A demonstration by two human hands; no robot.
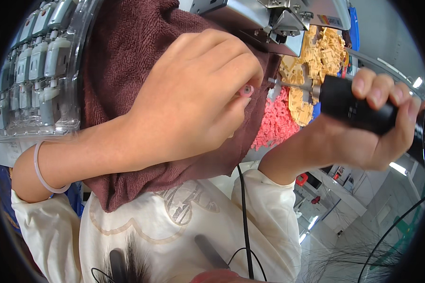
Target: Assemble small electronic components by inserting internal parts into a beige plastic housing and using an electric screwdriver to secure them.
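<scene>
My left hand (198, 89) is closed above a dark brown towel (113, 56), back of the hand upward. Between its thumb and forefinger shows the end of a small pink plastic part (246, 90); the rest of what it grips is hidden by the fingers. My right hand (387, 127) is wrapped round the black body of an electric screwdriver (349, 101) at the right. The screwdriver's metal bit (290, 85) points left toward the pink part, with a gap between them.
A clear plastic tray (75, 94) of several small metal motors (56, 56) stands at the left. Loose pink plastic parts (274, 122) and pale yellow plastic parts (326, 52) lie heaped beyond the towel. A metal device (283, 28) stands at the top. A black cable (244, 212) hangs down the front.
</scene>
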